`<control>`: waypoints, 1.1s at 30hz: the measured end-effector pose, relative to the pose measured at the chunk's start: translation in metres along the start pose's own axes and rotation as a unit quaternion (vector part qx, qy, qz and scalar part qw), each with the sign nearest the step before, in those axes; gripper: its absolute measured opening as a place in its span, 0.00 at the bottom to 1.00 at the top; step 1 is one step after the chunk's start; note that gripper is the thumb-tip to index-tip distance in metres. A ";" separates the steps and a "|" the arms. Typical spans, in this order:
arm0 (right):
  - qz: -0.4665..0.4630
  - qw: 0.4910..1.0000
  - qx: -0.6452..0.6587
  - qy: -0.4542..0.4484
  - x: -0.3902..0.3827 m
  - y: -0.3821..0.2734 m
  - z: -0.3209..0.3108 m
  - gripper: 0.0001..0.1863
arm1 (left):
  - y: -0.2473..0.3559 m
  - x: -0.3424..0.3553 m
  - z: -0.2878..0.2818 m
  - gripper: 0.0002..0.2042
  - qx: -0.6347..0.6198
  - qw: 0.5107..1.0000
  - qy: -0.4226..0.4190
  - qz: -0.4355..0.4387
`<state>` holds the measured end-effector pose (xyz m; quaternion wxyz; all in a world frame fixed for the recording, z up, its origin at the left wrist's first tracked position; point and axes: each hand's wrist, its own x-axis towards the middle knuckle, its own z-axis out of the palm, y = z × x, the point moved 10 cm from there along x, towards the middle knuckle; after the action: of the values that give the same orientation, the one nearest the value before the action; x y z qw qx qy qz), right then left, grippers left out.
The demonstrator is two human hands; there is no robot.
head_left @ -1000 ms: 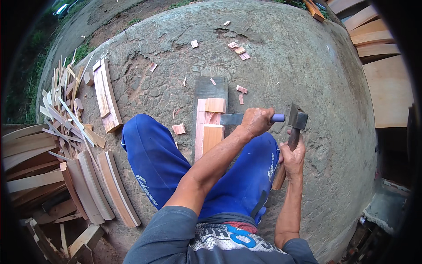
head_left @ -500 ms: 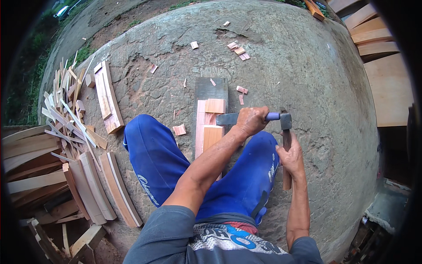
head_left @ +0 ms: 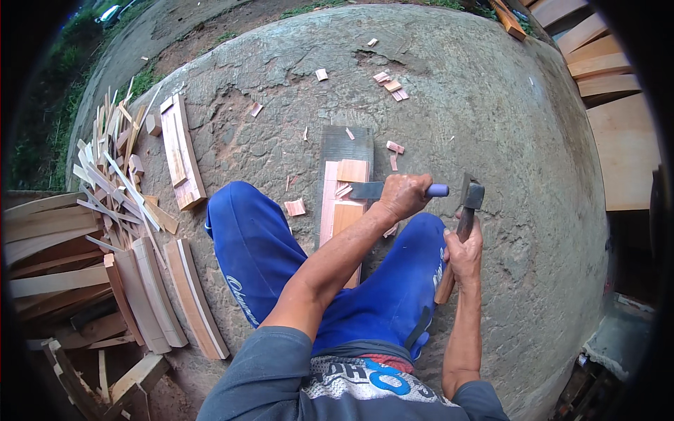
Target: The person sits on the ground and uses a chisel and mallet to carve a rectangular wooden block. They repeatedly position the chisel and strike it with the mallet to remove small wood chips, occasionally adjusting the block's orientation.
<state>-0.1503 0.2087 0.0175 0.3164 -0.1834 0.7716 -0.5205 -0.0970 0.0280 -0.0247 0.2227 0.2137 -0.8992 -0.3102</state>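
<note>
Pale wood scraps (head_left: 116,175) are lying heaped well left of the notched workpiece (head_left: 337,210), which is resting on a dark board (head_left: 347,144) between the person's knees (head_left: 240,210). Pinkish chips (head_left: 343,190) are sitting inside the workpiece's notch, where a chisel (head_left: 367,190) is reaching in. Just right of the workpiece, the left hand (head_left: 405,196) is gripping the chisel in a closed fist; farther right, the right hand (head_left: 464,254) is clasping a hammer (head_left: 472,194), its grip closed round the handle.

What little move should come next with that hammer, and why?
Probably a tap of the hammer on the chisel's purple handle: the left hand holds its blade at the notch in the wood, and the right hand holds the hammer's head just clear of the handle's end.
</note>
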 end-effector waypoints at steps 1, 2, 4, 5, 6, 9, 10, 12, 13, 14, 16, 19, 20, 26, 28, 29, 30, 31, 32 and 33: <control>-0.010 1.000 0.009 0.003 0.000 -0.006 0.000 0.22 | 0.008 0.000 -0.004 0.09 -0.017 1.000 0.007 0.005; -0.020 1.000 0.018 0.006 -0.003 -0.013 0.001 0.22 | 0.013 0.002 -0.009 0.08 -0.033 0.999 0.013 0.010; -0.025 0.999 0.034 0.012 -0.013 -0.016 -0.003 0.22 | 0.030 0.006 -0.052 0.11 -0.154 0.983 0.099 -0.003; -0.036 0.999 0.033 0.023 -0.015 -0.016 -0.007 0.21 | 0.034 0.009 -0.076 0.12 -0.225 0.965 0.128 -0.029; -0.075 0.997 0.026 0.008 -0.016 -0.027 0.000 0.21 | 0.035 0.008 -0.097 0.14 -0.292 0.942 0.155 -0.056; -0.173 0.984 -0.006 -0.048 -0.008 -0.082 0.040 0.21 | 0.039 0.012 -0.133 0.18 -0.568 0.801 0.145 -0.118; -0.185 0.979 -0.028 -0.079 -0.006 -0.101 0.058 0.22 | 0.041 0.013 -0.139 0.18 -0.643 0.741 0.135 -0.137; -0.143 0.965 0.104 -0.192 0.005 -0.108 0.093 0.22 | 0.048 0.017 -0.160 0.17 -0.691 0.695 0.153 -0.123; -0.138 0.958 0.137 -0.212 0.007 -0.114 0.105 0.22 | 0.044 0.018 -0.175 0.19 -0.670 0.714 0.161 -0.126; -0.133 0.949 0.170 -0.231 0.010 -0.120 0.115 0.22 | 0.035 0.018 -0.179 0.20 -0.684 0.712 0.117 -0.103; -0.124 0.945 0.183 -0.239 0.016 -0.114 0.127 0.23 | 0.016 0.014 -0.195 0.28 -0.686 0.707 0.151 -0.081; -0.099 0.960 0.166 -0.203 0.022 -0.102 0.123 0.23 | -0.087 -0.027 -0.194 0.45 -0.566 0.759 0.238 -0.215; -0.092 0.963 0.169 -0.190 0.023 -0.096 0.123 0.22 | -0.142 -0.067 -0.178 0.46 -0.422 0.794 0.258 -0.353; -0.013 0.966 0.226 -0.122 0.046 -0.030 0.106 0.22 | -0.167 -0.181 -0.054 0.47 -0.215 0.821 -0.054 -0.527; -0.007 0.966 0.228 -0.118 0.052 -0.022 0.107 0.21 | -0.169 -0.190 -0.059 0.39 -0.057 0.881 -0.002 -0.469; -0.003 0.968 0.224 -0.113 0.056 -0.021 0.107 0.20 | -0.179 -0.200 -0.051 0.39 -0.151 0.844 -0.009 -0.514; 0.003 0.970 0.217 -0.110 0.057 -0.017 0.106 0.20 | -0.171 -0.195 -0.054 0.39 -0.243 0.794 -0.014 -0.557; 0.027 0.966 0.229 -0.118 0.058 -0.012 0.109 0.20 | -0.170 -0.187 -0.057 0.38 -0.250 0.785 -0.032 -0.566; 0.050 0.961 0.242 -0.126 0.059 -0.007 0.111 0.20 | -0.170 -0.190 -0.054 0.37 -0.267 0.771 -0.061 -0.575; 0.070 0.955 0.256 -0.130 0.062 -0.004 0.112 0.20 | -0.169 -0.184 -0.052 0.37 -0.285 0.758 -0.092 -0.579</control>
<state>-0.1200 0.0925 -0.0264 0.4858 -0.1083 0.5758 -0.6487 0.1211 -0.0205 -0.1475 -0.0329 0.5907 -0.4904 -0.6399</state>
